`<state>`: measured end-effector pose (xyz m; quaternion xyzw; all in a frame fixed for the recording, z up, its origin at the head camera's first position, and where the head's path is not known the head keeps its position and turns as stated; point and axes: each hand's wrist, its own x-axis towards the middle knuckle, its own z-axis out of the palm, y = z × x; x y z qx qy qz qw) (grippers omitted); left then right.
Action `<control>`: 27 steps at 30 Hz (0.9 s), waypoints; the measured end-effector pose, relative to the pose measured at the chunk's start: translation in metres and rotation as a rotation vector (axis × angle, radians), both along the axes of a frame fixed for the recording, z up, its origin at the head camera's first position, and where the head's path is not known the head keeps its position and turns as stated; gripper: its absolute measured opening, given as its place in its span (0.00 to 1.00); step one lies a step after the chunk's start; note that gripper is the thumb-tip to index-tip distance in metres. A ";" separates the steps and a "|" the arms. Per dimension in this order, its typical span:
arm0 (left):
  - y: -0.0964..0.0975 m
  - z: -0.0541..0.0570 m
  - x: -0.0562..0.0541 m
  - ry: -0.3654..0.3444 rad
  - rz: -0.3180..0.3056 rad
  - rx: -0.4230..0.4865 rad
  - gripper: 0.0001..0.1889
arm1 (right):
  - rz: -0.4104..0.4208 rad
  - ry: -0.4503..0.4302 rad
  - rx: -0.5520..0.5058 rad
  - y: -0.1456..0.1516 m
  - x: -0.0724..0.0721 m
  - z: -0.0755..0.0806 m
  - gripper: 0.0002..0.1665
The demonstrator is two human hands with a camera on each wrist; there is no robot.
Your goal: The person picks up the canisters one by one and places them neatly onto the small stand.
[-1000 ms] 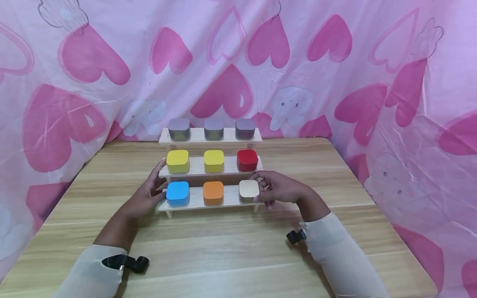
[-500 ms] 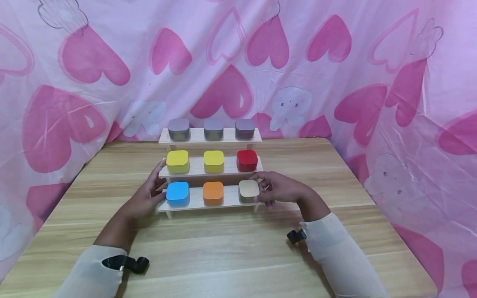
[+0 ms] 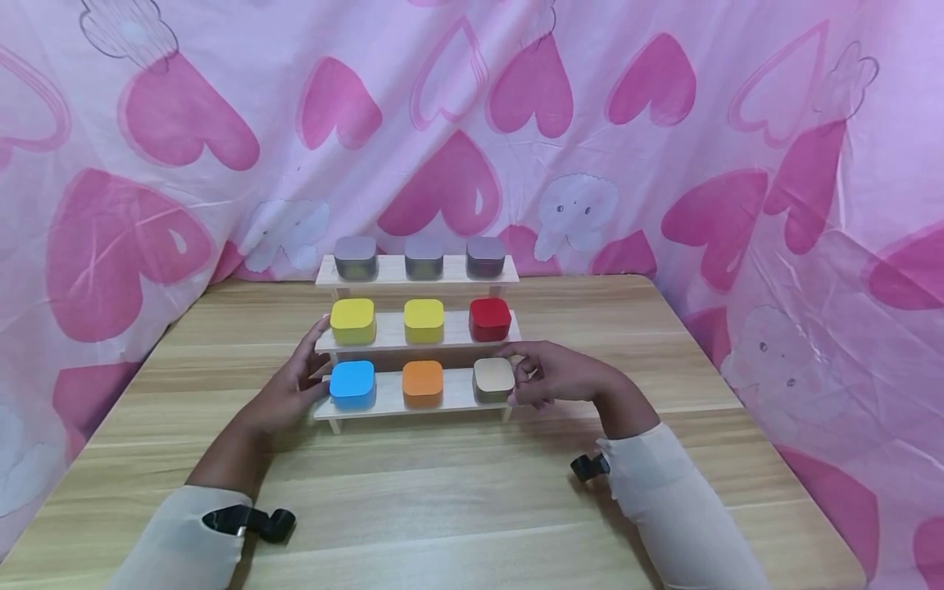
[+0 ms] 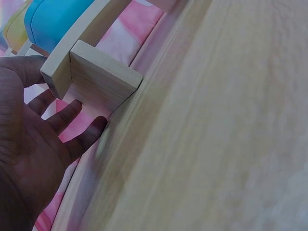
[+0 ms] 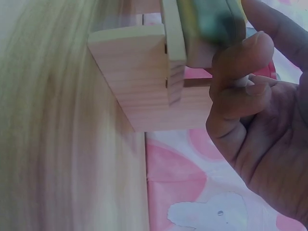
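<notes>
A three-tier pale wooden display stand (image 3: 383, 410) bears small rounded square boxes in rows. On the lowest tier stand a blue box (image 3: 352, 385), an orange box (image 3: 423, 383) and a beige-topped box (image 3: 492, 380). My left hand (image 3: 288, 393) is at the stand's left end, thumb at the lowest board's tip. In the left wrist view its other fingers spread loosely beside the wooden leg (image 4: 101, 72). My right hand (image 3: 556, 377) has its thumb and index finger at the right corners of the beige-topped box. Its other fingers curl, as the right wrist view shows.
Two yellow boxes (image 3: 424, 320) and a red box (image 3: 490, 319) stand on the middle tier. Grey-topped boxes (image 3: 424, 258) line the top one. A pink heart-patterned curtain (image 3: 442, 98) hangs behind and beside the wooden table (image 3: 442, 508).
My right hand has shifted slightly to the right, its thumb sliding a little outward at the beige-topped box's corner. My left hand and the boxes stay where they were.
</notes>
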<state>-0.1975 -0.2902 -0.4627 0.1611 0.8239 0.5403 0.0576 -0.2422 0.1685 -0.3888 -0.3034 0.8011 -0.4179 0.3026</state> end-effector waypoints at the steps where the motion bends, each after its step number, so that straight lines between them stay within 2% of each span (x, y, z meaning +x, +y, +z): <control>1: 0.000 0.000 0.000 0.003 -0.002 0.002 0.58 | 0.002 0.004 -0.003 0.001 0.000 0.001 0.40; 11: 0.000 0.001 0.002 0.031 -0.006 -0.001 0.59 | -0.061 0.060 0.060 0.016 0.002 0.012 0.40; 18: 0.000 0.001 0.002 0.037 0.008 -0.016 0.59 | -0.080 0.065 0.083 0.018 0.000 0.016 0.39; 24: -0.003 0.002 0.005 0.056 0.022 -0.042 0.58 | -0.135 0.078 0.130 0.021 -0.001 0.019 0.41; 27: -0.004 0.003 0.008 0.027 0.042 -0.026 0.55 | -0.161 0.117 0.145 0.023 -0.002 0.019 0.41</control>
